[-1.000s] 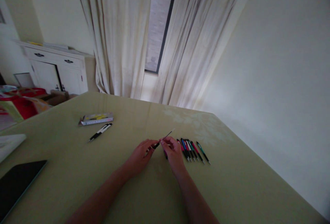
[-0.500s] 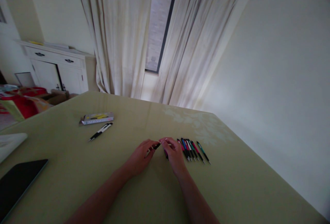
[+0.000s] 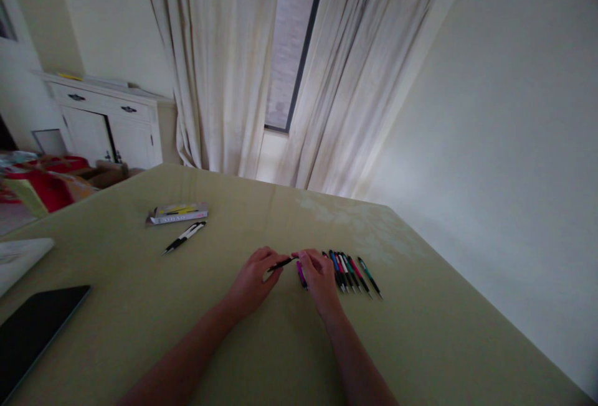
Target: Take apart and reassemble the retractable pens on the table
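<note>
My left hand (image 3: 256, 278) is closed around a slim black pen part (image 3: 279, 264), held tilted just above the table. At its thin far end the fingertips of my right hand (image 3: 318, 273) are pinched together; exactly what lies between them is too small to make out clearly. A short purple pen piece (image 3: 301, 274) with a dark end lies on the table, partly behind my right hand. Just right of that hand is a row of several pens (image 3: 348, 272) with coloured barrels and black grips, and a green-and-black pen (image 3: 370, 276) lies slightly apart.
Farther left on the table (image 3: 252, 219) are a small open box (image 3: 180, 213) and white-and-black pens (image 3: 184, 237). A black tablet (image 3: 37, 328) and a white object (image 3: 23, 259) lie at the left edge. A white cabinet (image 3: 107, 122) and curtains (image 3: 224, 70) stand beyond.
The black pen part has turned and shows more fully between my hands. A pale thin piece seen by my left fingers no longer shows. The purple piece is less covered by my right hand.
</note>
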Demonstrator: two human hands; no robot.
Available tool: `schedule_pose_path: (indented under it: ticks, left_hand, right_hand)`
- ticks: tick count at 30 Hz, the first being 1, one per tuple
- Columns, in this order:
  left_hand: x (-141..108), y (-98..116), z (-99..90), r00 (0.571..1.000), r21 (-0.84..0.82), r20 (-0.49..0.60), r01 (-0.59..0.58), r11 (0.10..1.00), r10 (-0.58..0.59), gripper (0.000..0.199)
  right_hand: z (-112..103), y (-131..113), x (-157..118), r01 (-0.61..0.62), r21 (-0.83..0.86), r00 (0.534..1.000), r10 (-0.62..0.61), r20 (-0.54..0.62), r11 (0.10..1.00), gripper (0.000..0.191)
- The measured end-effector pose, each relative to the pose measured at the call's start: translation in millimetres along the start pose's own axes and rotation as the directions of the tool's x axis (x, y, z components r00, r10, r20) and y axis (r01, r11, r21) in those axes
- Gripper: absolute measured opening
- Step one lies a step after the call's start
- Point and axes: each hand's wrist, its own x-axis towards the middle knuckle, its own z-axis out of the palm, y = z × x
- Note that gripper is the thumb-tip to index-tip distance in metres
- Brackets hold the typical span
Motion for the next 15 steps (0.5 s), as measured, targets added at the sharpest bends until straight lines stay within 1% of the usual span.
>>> schedule_pose_path:
  ticks: [2, 4, 5, 7, 9, 11, 13, 15]
  left_hand:
    - [0.2, 0.0, -1.5, 1.000, 0.011, -0.001, 0.005, 1.000, -0.005, 0.028]
    - [0.2, -0.6, -1.8, 0.999, 0.020, 0.043, 0.023, 1.000, -0.024, 0.027]
    - [0.1, -1.0, -1.5, 0.997, 0.026, 0.068, 0.035, 0.999, -0.036, 0.027]
    - [0.2, -2.3, -1.0, 0.994, 0.050, 0.092, 0.059, 0.997, -0.063, 0.028]
    - [0.4, -4.8, -1.3, 0.992, 0.083, 0.076, 0.093, 0.992, -0.099, 0.028]
    - [0.7, -8.8, -2.6, 0.990, 0.115, 0.039, 0.131, 0.985, -0.136, 0.026]
    - [0.9, -14.2, -4.1, 0.987, 0.141, 0.002, 0.157, 0.977, -0.159, 0.025]
    - [1.0, -19.3, -4.9, 0.984, 0.165, -0.018, 0.179, 0.970, -0.179, 0.024]
  right_hand:
    - [1.5, -0.3, -0.6, -0.028, 0.026, 0.999, 0.027, 0.028, 0.999, 0.039]
    - [3.3, -1.1, -0.8, -0.043, 0.016, 0.998, 0.042, 0.057, 0.999, 0.041]
    - [3.9, -1.0, -0.7, -0.051, 0.000, 0.997, 0.051, 0.061, 0.999, 0.041]
    - [3.9, 1.3, 0.0, -0.080, -0.047, 0.996, 0.082, 0.034, 0.996, 0.043]
    - [2.0, 6.6, 0.5, -0.105, -0.139, 0.994, 0.102, -0.028, 0.985, 0.041]
    - [-0.8, 13.4, 0.2, -0.101, -0.276, 0.993, 0.079, -0.089, 0.956, 0.032]
    - [-2.8, 19.8, -1.1, -0.096, -0.377, 0.993, 0.064, -0.096, 0.921, 0.025]
    - [-3.2, 24.2, -2.9, -0.087, -0.406, 0.996, 0.070, -0.056, 0.910, 0.025]
